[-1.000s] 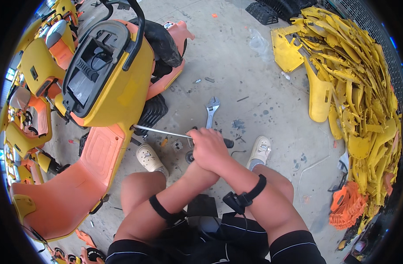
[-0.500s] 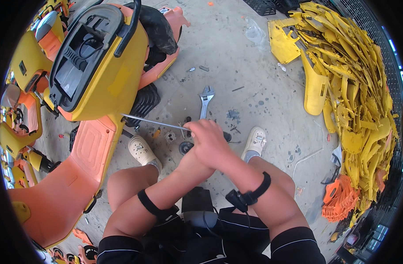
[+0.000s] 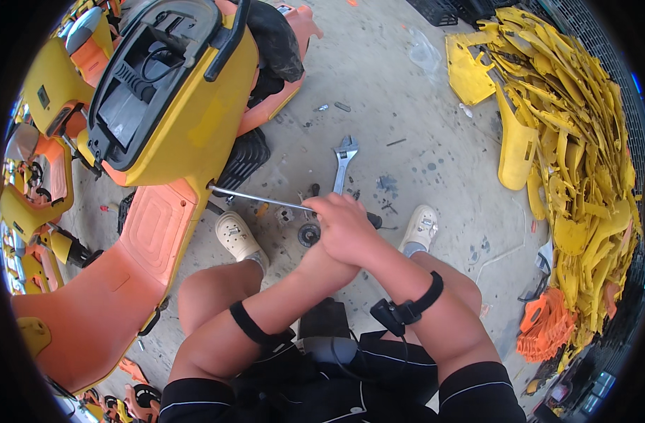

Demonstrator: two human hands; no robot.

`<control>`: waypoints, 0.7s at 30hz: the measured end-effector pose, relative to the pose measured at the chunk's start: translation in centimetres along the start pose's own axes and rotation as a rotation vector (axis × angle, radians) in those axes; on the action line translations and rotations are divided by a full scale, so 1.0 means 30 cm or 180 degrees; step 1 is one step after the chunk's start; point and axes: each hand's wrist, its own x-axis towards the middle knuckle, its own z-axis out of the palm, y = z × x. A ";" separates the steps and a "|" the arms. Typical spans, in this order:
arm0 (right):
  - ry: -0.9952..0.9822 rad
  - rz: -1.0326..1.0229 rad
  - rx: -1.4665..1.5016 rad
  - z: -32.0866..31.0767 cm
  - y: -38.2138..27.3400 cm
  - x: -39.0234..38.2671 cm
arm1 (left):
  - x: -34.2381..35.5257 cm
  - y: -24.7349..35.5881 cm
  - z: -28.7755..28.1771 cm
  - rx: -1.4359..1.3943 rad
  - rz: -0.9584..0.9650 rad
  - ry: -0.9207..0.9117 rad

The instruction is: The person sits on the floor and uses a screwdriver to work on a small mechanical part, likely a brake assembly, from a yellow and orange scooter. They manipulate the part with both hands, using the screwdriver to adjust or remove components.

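My right hand [image 3: 347, 224] is closed around the hidden handle of a long-shafted screwdriver [image 3: 262, 197]. My left hand [image 3: 331, 257] lies under the right one and is closed too, its fingers mostly covered. The thin metal shaft runs left from my right thumb. Its tip meets the lower side of a yellow scooter body [image 3: 203, 130], by the corner of the orange footboard [image 3: 157, 218]; the exact contact spot is too small to make out. Just beyond my hands, an adjustable wrench [image 3: 344, 163] lies on the concrete floor.
Small loose parts and a round black piece [image 3: 308, 235] lie between my shoes. At the right rises a tall heap of yellow plastic panels [image 3: 569, 134], with stacked orange pieces [image 3: 547, 326] at its near end. More yellow and orange scooters [image 3: 51, 92] crowd the left.
The whole view has shifted slightly, so scooter, floor things and hands all appear farther right. Both hands keep their clasp, and the shaft stays against the same part of the scooter.
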 end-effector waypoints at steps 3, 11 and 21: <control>0.0140 -0.0554 0.0160 -0.033 -0.124 -0.023 | -0.031 -0.048 0.181 0.0680 -0.0207 -0.0648; -0.0433 -0.0644 -0.0095 -0.026 -0.154 -0.007 | 0.056 0.083 0.219 -0.0328 -0.1188 -0.0672; 0.0351 0.0306 0.0238 -0.035 -0.013 -0.006 | 0.046 -0.036 -0.029 0.0912 0.0441 -0.0460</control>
